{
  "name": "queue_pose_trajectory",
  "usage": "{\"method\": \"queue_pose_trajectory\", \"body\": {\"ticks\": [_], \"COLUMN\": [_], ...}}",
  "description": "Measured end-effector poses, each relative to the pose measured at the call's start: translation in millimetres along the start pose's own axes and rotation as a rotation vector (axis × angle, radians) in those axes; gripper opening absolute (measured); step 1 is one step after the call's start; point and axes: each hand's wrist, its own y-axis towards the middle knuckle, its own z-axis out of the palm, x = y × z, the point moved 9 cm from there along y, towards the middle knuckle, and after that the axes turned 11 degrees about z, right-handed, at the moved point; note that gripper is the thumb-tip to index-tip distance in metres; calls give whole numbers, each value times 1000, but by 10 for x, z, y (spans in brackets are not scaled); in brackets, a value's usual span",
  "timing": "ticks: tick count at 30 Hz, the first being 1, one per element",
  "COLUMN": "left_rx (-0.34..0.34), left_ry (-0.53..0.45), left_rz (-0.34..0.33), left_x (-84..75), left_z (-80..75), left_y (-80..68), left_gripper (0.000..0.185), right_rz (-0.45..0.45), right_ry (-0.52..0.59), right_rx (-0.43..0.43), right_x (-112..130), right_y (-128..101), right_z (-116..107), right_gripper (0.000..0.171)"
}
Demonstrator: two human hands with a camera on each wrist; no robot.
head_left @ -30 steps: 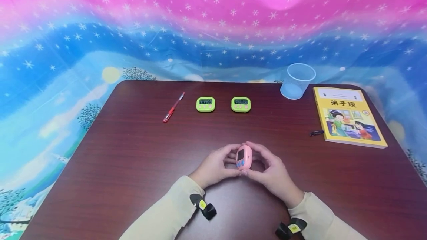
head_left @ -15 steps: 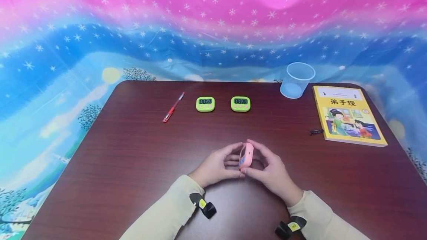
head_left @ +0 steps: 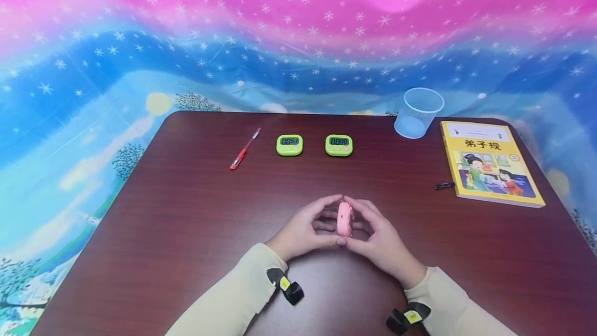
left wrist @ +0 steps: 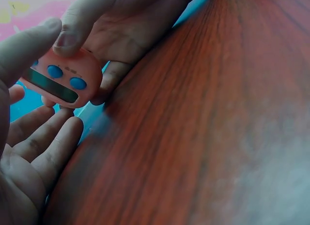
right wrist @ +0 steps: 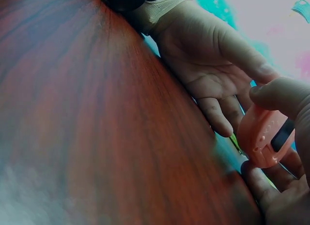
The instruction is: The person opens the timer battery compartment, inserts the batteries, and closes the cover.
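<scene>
Pink timer [head_left: 345, 219] is being held upright between the hands, pinched thumb to fingertip by right hand [head_left: 384, 240]. Left hand [head_left: 303, 229] is being cupped alongside, thumbs meeting; whether timer is being gripped by it too, cannot tell. Timer's screen is being hidden from head view; digits aren't being made out in left wrist view. Side room is being given by tabletop [head_left: 163, 232], running to its slanting left edge. Well apart from hands, small black object [head_left: 444, 186], hard to identify, is being seen beside yellow book [head_left: 494, 165]; red pen [head_left: 243, 152], two green timers [head_left: 289, 145] and, by far edge, clear cup [head_left: 415, 121] are being seen too. Backdrop [head_left: 298, 61] is being cut off at top.
</scene>
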Motion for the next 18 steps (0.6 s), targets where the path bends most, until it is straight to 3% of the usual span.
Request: {"method": "queue_pose_trajectory", "body": {"ticks": [10,18], "left_rx": [-24,-95], "left_ry": [30,-98], "left_rz": [73,50], "left_x": [-46,-30], "left_z": [-26,-55], "left_y": [11,19], "left_gripper": [76,72], "right_rz": [-35,38], "right_ry": [0,-17], "right_rx": [2,-6], "right_x": [29,-48], "right_y": [-3,27], "right_z": [15,-3], "right_gripper": [77,77]}}
